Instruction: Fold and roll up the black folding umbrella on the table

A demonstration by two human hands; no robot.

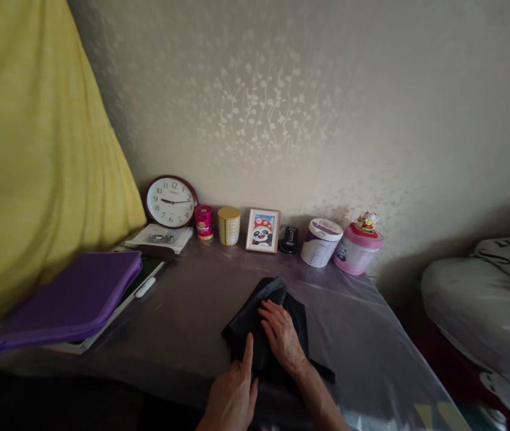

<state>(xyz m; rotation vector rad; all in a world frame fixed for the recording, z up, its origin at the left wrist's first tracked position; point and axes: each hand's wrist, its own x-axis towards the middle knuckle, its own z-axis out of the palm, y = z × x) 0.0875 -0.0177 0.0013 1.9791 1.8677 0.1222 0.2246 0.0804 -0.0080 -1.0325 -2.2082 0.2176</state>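
A black piece of thin, folded material lies near the front of the table, with creases along its top and a narrow strap-like end sticking out at its lower right. I cannot make out exactly what kind of article it is. My right hand rests flat on its right half, fingers stretched out and angled up to the left. Lower down, my left hand touches its lower left part with the index finger extended and the thumb apart. The other left fingers are partly hidden. Neither hand grips anything that I can see.
Along the wall stand a clock, a pink can, a yellow-lidded can, a framed panda picture, a black hole punch and two tubs. A purple folder lies left, beside a yellow curtain.
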